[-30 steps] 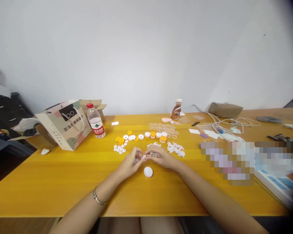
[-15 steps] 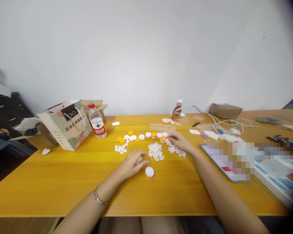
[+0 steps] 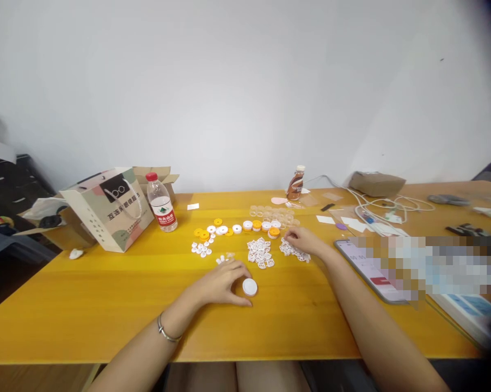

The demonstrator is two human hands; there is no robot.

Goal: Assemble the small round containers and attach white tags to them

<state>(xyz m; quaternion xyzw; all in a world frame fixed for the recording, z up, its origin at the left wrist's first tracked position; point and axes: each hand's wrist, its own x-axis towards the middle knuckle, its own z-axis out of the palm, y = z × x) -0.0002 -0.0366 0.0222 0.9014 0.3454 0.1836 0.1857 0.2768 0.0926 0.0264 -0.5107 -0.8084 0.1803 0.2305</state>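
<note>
My left hand (image 3: 228, 283) is open, thumb and fingers spread on either side of a white round disc (image 3: 250, 287) that lies flat on the table. Small white caps (image 3: 221, 260) lie just behind that hand. My right hand (image 3: 305, 242) is over the right pile of white openwork pieces (image 3: 291, 251); its fingers are drawn together, and whatever is between them is hidden. A second pile of white openwork pieces (image 3: 259, 252) lies to its left. Beyond it sit white and orange wheel-like discs in a row, with an orange-topped stack (image 3: 274, 233) nearest my right fingertips.
Clear rings (image 3: 270, 213) lie behind the row, and small white round pieces (image 3: 202, 249) to the left. A water bottle (image 3: 161, 202) and paper bag (image 3: 109, 209) stand at left. A brown drink bottle (image 3: 296, 183), cables (image 3: 370, 204) and a phone (image 3: 368, 272) are at right.
My left hand has come down and nearer me, opening around the white disc and uncovering the small white caps. My right hand has drawn right, away from the orange-topped stack.
</note>
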